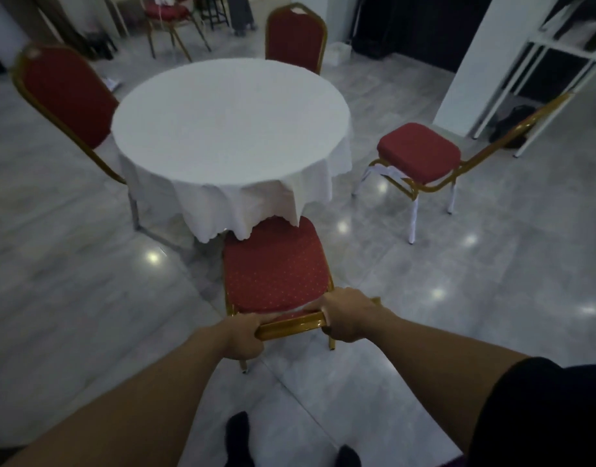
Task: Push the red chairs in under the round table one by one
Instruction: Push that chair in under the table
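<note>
A round table (229, 119) under a white cloth fills the middle of the head view. Directly below me is a red chair (273, 264) with a gold frame, its seat front just beneath the cloth's hanging edge. My left hand (244, 337) and my right hand (348, 318) both grip the top rail of its backrest. A second red chair (67, 96) stands at the table's left, tucked close. A third red chair (294, 37) stands at the far side. A fourth red chair (419, 153) sits apart on the right, turned away from the table.
A white pillar (475, 62) and a white shelf frame (542, 62) stand at the right, with a dark bag (512, 124) on the floor below. Another red chair (165, 15) stands far back left. The glossy grey floor is open around me.
</note>
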### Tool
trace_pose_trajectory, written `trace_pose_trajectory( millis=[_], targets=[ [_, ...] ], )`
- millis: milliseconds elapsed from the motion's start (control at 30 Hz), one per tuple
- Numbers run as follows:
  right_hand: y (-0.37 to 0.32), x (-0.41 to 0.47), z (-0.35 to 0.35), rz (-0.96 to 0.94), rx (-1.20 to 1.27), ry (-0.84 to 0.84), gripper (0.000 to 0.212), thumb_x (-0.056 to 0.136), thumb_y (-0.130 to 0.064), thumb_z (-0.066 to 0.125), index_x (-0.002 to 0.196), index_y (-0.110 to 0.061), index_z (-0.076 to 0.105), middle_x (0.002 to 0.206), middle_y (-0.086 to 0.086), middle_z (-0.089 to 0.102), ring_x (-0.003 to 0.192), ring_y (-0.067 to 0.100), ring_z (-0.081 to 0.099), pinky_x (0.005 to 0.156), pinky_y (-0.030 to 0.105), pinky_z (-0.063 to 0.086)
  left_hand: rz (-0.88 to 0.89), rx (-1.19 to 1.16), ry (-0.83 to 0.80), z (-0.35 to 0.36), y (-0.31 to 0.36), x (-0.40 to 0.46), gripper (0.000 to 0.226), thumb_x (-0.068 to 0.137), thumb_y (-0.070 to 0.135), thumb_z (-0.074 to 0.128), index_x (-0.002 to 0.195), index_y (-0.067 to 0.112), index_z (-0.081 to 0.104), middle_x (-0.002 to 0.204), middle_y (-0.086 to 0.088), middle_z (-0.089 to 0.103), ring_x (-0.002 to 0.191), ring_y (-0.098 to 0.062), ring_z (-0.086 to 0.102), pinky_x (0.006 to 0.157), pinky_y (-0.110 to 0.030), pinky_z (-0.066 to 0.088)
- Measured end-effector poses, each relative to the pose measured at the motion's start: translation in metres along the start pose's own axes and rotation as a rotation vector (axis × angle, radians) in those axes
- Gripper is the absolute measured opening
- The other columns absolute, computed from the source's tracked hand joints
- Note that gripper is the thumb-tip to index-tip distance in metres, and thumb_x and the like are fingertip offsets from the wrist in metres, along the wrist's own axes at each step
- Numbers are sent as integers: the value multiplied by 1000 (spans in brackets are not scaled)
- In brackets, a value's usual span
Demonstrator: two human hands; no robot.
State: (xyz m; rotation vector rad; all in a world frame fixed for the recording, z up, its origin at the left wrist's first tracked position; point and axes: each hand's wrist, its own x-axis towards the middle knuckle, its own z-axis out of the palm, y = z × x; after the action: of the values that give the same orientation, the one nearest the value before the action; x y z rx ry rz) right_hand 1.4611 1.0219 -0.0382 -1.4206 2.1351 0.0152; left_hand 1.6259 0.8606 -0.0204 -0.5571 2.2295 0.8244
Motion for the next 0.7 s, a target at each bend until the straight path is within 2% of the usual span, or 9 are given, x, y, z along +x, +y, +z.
trace_pose_trajectory(
  millis=[133,300,533,633,700],
  targets=[
    [20,-12,2,-73,-45,0,33,89,-19,59,112,-40,72,88,-8,71,80,19,66,74,44,61,-42,-11,30,23,21,-4,78,88,12,51,154,43,26,131,-7,59,116,-25,59,94,-33,49],
    [30,-19,6,-137,-47,13,31,85,-22,59,105,-42,72,85,-9,70,81,20,67,75,43,61,-42,-35,117,41,35,-9,74,87,10,54,153,37,35,129,-5,61,115,-24,59,93,-32,49],
    [38,-5,7,-161,-50,17,31,87,-22,60,108,-41,73,87,-8,72,81,19,69,74,41,61,-51,-37,38,28,32,3,76,87,7,52,153,39,32,105,7,52,98,-16,55,79,-28,44],
    [40,14,-4,-159,-43,25,30,86,-22,61,107,-40,74,88,-7,73,81,20,68,71,39,59,-69,-38,47,11,25,17,76,88,5,51,154,37,30,117,2,53,104,-17,53,83,-28,42],
    [41,29,-13,-156,-51,32,29,86,-22,61,106,-39,74,89,-6,73,82,21,68,67,35,52,-78,-34,54,-2,19,28,76,88,6,51,155,36,30,125,0,53,108,-17,52,86,-29,43]
  ],
)
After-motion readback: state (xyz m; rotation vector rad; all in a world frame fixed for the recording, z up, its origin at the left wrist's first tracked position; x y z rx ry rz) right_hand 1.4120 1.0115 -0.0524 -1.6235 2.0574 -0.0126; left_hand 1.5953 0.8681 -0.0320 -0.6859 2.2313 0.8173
